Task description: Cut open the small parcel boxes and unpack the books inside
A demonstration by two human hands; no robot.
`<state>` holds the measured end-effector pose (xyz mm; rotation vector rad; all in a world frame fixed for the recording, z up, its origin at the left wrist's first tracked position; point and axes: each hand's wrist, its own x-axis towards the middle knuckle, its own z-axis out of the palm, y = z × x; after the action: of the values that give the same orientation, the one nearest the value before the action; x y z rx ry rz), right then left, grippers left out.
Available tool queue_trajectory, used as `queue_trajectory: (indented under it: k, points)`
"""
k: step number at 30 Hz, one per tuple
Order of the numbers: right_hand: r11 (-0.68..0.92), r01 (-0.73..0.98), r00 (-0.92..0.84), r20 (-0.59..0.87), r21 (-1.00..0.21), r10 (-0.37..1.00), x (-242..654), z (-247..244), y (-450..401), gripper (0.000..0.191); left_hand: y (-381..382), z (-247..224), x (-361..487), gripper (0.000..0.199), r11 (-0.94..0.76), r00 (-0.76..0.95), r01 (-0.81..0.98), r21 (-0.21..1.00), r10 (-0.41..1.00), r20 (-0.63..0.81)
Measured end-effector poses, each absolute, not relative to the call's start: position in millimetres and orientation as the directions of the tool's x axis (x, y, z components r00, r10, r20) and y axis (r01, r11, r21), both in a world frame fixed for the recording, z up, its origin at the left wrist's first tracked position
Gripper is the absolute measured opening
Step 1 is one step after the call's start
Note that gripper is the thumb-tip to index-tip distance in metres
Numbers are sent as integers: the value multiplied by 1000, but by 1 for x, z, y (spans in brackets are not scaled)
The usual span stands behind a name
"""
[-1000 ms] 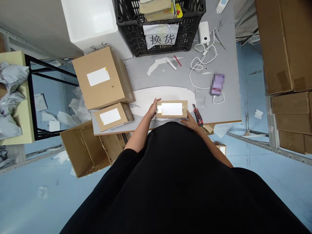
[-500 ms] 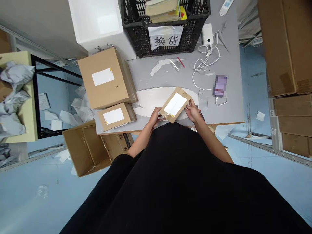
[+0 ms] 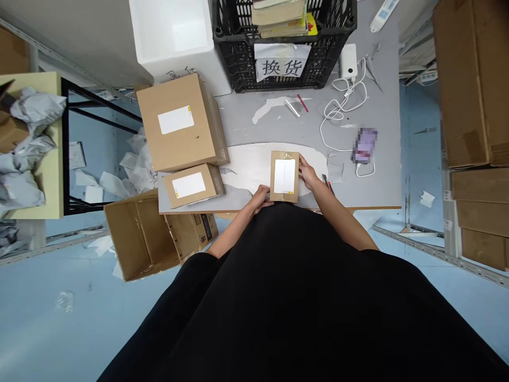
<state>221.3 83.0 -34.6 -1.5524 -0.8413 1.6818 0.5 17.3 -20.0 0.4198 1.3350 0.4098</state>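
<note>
Between my hands, near the table's front edge, is a small cardboard box with a white label and clear tape. My left hand grips its lower left corner, fingers partly tucked beneath. On the opposite side, my right hand holds the right edge, with the thumb toward the top. The box now stands nearly square to me. Under it spreads a pale worn patch on the grey table. Close by my right forearm lie a dark pen-like item and a red one beside it.
At left a large labelled carton and a smaller one sit on the table. Behind are a white foam bin and a black crate with books. A phone with white cable lies right. An open carton stands below left.
The small box has turned from a slant to nearly upright in my view, both hands turning with it. My left hand has shifted slightly lower along its side. The whole view has shifted a little.
</note>
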Motion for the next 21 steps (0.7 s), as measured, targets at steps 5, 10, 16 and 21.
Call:
queue_trajectory:
  k: [5, 10, 16, 21]
  points:
    - [-550, -91, -51, -548, -830, 835, 230, -51, 65, 80, 27, -30, -4, 20, 834, 164, 171, 525, 501, -849]
    - [-574, -67, -167, -558, -816, 813, 246, -67, 16, 96, 45, -48, -1, 28, 765, 79, 325, 557, 565, -822]
    - [-577, 38, -326, -556, -816, 764, 250, -69, -25, 122, 92, -57, 5, 52, 606, 162, 246, 757, 744, -648]
    - [-493, 32, -275, -482, -869, 832, 237, -68, -25, 121, 140, -50, 12, 64, 553, 221, 212, 806, 776, -590]
